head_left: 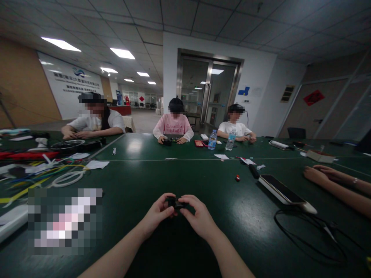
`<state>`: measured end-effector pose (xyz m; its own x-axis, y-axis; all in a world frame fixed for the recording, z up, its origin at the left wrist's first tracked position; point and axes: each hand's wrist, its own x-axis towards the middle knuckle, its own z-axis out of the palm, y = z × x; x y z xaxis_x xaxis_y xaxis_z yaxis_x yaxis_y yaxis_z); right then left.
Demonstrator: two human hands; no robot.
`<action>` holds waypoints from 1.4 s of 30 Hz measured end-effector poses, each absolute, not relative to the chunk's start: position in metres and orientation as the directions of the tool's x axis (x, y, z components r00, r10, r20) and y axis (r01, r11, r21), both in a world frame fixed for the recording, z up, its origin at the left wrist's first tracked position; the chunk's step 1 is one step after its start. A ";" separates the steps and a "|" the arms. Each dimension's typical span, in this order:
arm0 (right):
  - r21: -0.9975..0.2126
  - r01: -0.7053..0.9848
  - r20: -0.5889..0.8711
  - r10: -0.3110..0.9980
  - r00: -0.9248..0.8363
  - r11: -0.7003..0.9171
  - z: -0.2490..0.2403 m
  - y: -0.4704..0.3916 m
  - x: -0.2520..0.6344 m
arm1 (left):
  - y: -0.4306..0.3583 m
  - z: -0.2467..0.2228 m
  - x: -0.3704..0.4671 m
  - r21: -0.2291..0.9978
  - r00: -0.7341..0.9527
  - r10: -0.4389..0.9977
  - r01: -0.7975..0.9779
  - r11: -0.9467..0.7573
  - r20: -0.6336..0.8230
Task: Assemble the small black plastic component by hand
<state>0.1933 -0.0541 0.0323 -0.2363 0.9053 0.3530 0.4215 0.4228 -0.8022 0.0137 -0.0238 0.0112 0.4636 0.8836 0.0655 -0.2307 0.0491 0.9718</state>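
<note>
A small black object [175,203] is held between my two hands, low over the green table [139,185]. Its kind is too dark and small to make out. My left hand [159,212] is closed on its left side, the thumb in front and the fingers behind. From the right, my right hand [198,214] pinches the other side with fingertips and thumb. Parts of the object are hidden behind my fingers.
On the right lie a phone on a white power bank-like block [282,189], a black cable [307,247] and a small red item [237,178]. Tangled wires [58,175] fill the left. Two water bottles [212,139] stand farther back. Several people sit around; one's forearms [330,181] rest at right.
</note>
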 end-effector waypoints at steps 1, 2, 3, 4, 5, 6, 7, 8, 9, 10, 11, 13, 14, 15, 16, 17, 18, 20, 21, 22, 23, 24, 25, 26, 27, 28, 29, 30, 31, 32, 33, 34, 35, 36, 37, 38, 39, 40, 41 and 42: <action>-0.803 0.417 0.359 0.904 -0.234 0.427 0.032 -0.054 0.193 | -0.024 0.011 0.014 0.972 0.462 0.885 -0.231 0.049 0.065; -0.802 0.413 0.366 0.901 -0.231 0.432 0.032 -0.054 0.193 | -0.023 0.010 0.014 0.971 0.461 0.885 -0.233 0.049 0.066; -0.800 0.410 0.373 0.899 -0.229 0.437 0.031 -0.054 0.193 | -0.023 0.010 0.014 0.971 0.461 0.885 -0.236 0.049 0.067; -0.799 0.409 0.378 0.897 -0.229 0.441 0.031 -0.053 0.193 | -0.023 0.010 0.014 0.970 0.461 0.885 -0.238 0.051 0.067; -0.798 0.409 0.380 0.896 -0.229 0.443 0.031 -0.053 0.193 | -0.023 0.010 0.014 0.969 0.463 0.884 -0.240 0.052 0.067; -0.797 0.410 0.380 0.896 -0.229 0.443 0.031 -0.053 0.193 | -0.023 0.010 0.014 0.970 0.464 0.883 -0.238 0.052 0.066; -0.798 0.412 0.377 0.897 -0.230 0.440 0.032 -0.053 0.193 | -0.023 0.010 0.014 0.971 0.465 0.883 -0.234 0.053 0.064; -0.799 0.415 0.371 0.899 -0.231 0.436 0.032 -0.053 0.193 | -0.024 0.011 0.014 0.972 0.465 0.883 -0.230 0.052 0.063; -0.800 0.420 0.363 0.903 -0.229 0.428 0.032 -0.054 0.193 | -0.024 0.011 0.013 0.972 0.465 0.883 -0.228 0.051 0.063; -0.801 0.428 0.354 0.908 -0.225 0.418 0.032 -0.054 0.193 | -0.024 0.012 0.013 0.973 0.465 0.883 -0.227 0.048 0.065; -0.802 0.436 0.345 0.913 -0.220 0.408 0.032 -0.054 0.193 | -0.024 0.012 0.013 0.973 0.466 0.882 -0.228 0.046 0.067; -0.805 0.449 0.328 0.922 -0.207 0.387 0.032 -0.054 0.193 | -0.024 0.012 0.013 0.973 0.466 0.882 -0.226 0.046 0.067; -0.807 0.453 0.322 0.925 -0.203 0.380 0.032 -0.054 0.193 | -0.025 0.013 0.013 0.973 0.465 0.883 -0.225 0.046 0.066; -0.808 0.455 0.318 0.927 -0.197 0.374 0.031 -0.054 0.193 | -0.025 0.013 0.013 0.974 0.464 0.883 -0.222 0.046 0.065; -0.809 0.457 0.315 0.929 -0.195 0.370 0.031 -0.054 0.193 | -0.025 0.013 0.013 0.974 0.462 0.885 -0.221 0.046 0.063; -0.810 0.458 0.312 0.931 -0.191 0.365 0.030 -0.054 0.193 | -0.024 0.013 0.013 0.974 0.460 0.886 -0.220 0.047 0.062; -0.812 0.460 0.307 0.933 -0.189 0.361 0.030 -0.054 0.193 | -0.024 0.013 0.013 0.974 0.458 0.887 -0.221 0.047 0.061; -0.816 0.459 0.299 0.936 -0.186 0.352 0.030 -0.054 0.193 | -0.025 0.013 0.013 0.974 0.457 0.887 -0.220 0.046 0.061; -0.818 0.456 0.298 0.936 -0.185 0.350 0.031 -0.054 0.193 | -0.025 0.014 0.012 0.974 0.457 0.887 -0.220 0.045 0.062; -0.820 0.454 0.296 0.937 -0.187 0.350 0.031 -0.054 0.193 | -0.025 0.014 0.012 0.975 0.456 0.888 -0.220 0.046 0.061; -0.821 0.452 0.295 0.937 -0.188 0.349 0.032 -0.055 0.194 | -0.025 0.015 0.012 0.975 0.456 0.888 -0.218 0.049 0.058; -0.821 0.451 0.294 0.937 -0.189 0.349 0.033 -0.055 0.194 | -0.025 0.015 0.012 0.975 0.457 0.888 -0.217 0.054 0.053; -0.821 0.452 0.293 0.937 -0.190 0.349 0.034 -0.056 0.194 | -0.025 0.015 0.012 0.974 0.459 0.887 -0.216 0.061 0.047; -0.820 0.455 0.291 0.937 -0.192 0.348 0.035 -0.056 0.194 | -0.026 0.016 0.013 0.974 0.459 0.888 -0.217 0.066 0.042; -0.818 0.458 0.289 0.937 -0.195 0.348 0.036 -0.056 0.194 | -0.026 0.016 0.013 0.973 0.454 0.890 -0.220 0.068 0.041; -0.816 0.460 0.291 0.936 -0.196 0.350 0.036 -0.056 0.194 | -0.026 0.016 0.014 0.972 0.445 0.894 -0.224 0.065 0.042; -0.814 0.461 0.296 0.935 -0.196 0.355 0.036 -0.056 0.194 | -0.027 0.016 0.014 0.972 0.436 0.899 -0.228 0.063 0.044; -0.811 0.461 0.303 0.933 -0.196 0.360 0.036 -0.056 0.194 | -0.027 0.015 0.015 0.970 0.426 0.903 -0.234 0.059 0.048; -0.809 0.459 0.311 0.930 -0.196 0.367 0.035 -0.055 0.194 | -0.027 0.015 0.015 0.969 0.417 0.907 -0.240 0.056 0.051; -0.807 0.456 0.320 0.927 -0.194 0.374 0.035 -0.055 0.194 | -0.027 0.015 0.016 0.968 0.411 0.910 -0.246 0.054 0.054; -0.806 0.453 0.330 0.924 -0.192 0.381 0.034 -0.055 0.194 | -0.027 0.014 0.016 0.966 0.408 0.911 -0.252 0.052 0.057; -0.805 0.450 0.336 0.922 -0.192 0.387 0.034 -0.055 0.194 | -0.027 0.014 0.016 0.965 0.405 0.912 -0.256 0.049 0.061; -0.804 0.449 0.337 0.921 -0.196 0.390 0.033 -0.054 0.194 | -0.027 0.014 0.016 0.965 0.401 0.914 -0.258 0.046 0.064; -0.804 0.448 0.338 0.920 -0.197 0.391 0.033 -0.054 0.194 | -0.027 0.013 0.016 0.965 0.399 0.915 -0.259 0.044 0.065; -0.804 0.449 0.337 0.921 -0.198 0.390 0.033 -0.054 0.194 | -0.027 0.013 0.016 0.965 0.402 0.913 -0.258 0.045 0.065; -0.805 0.449 0.334 0.921 -0.199 0.389 0.033 -0.055 0.194 | -0.027 0.013 0.016 0.965 0.407 0.911 -0.258 0.047 0.065; -0.805 0.450 0.333 0.922 -0.197 0.387 0.034 -0.055 0.194 | -0.027 0.013 0.016 0.965 0.413 0.909 -0.259 0.049 0.064; -0.806 0.450 0.333 0.923 -0.195 0.386 0.034 -0.055 0.194 | -0.026 0.013 0.016 0.964 0.417 0.906 -0.261 0.051 0.065; -0.806 0.449 0.335 0.923 -0.192 0.386 0.034 -0.055 0.194 | -0.026 0.013 0.016 0.963 0.419 0.905 -0.263 0.049 0.068; -0.807 0.448 0.335 0.923 -0.191 0.386 0.034 -0.055 0.193 | -0.026 0.013 0.016 0.963 0.419 0.905 -0.265 0.047 0.071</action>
<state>0.1934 -0.0549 0.0344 -0.1910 0.9225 0.3354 0.4477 0.3859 -0.8066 0.0156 -0.0262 0.0128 0.4195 0.9050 0.0710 -0.2649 0.0472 0.9631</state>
